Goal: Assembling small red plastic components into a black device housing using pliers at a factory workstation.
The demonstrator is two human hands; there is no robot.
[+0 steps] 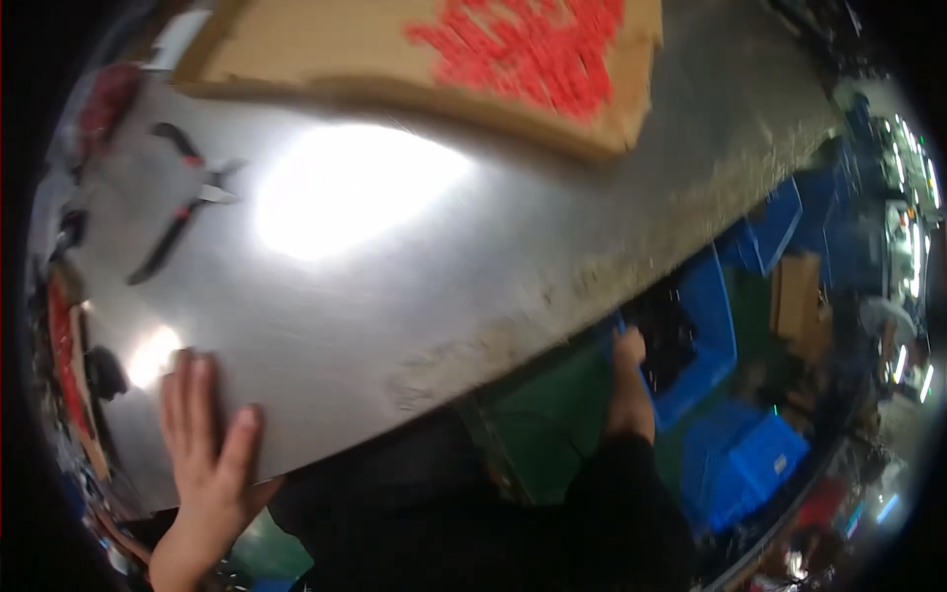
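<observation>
My left hand (202, 434) lies flat on the metal tabletop (326, 326), its fingers stretched out and the thumb apart. Down past the table's edge at the right, my right hand (629, 345) is closed on the rim of a blue plastic bin (718, 321). Dark pieces (666, 335), too blurred to name, lie inside that bin. Black-and-red pliers (202, 189) rest on the table beyond my left hand, handles spread. At the far side a cardboard tray (326, 59) holds a heap of small red pieces (543, 54).
More blue bins (755, 469) stand on the green floor (543, 419) to the right, with a cardboard box (795, 296) among them. Another cardboard tray with red pieces (67, 345) sits at the left edge. A dark red bundle (109, 99) lies at the far left.
</observation>
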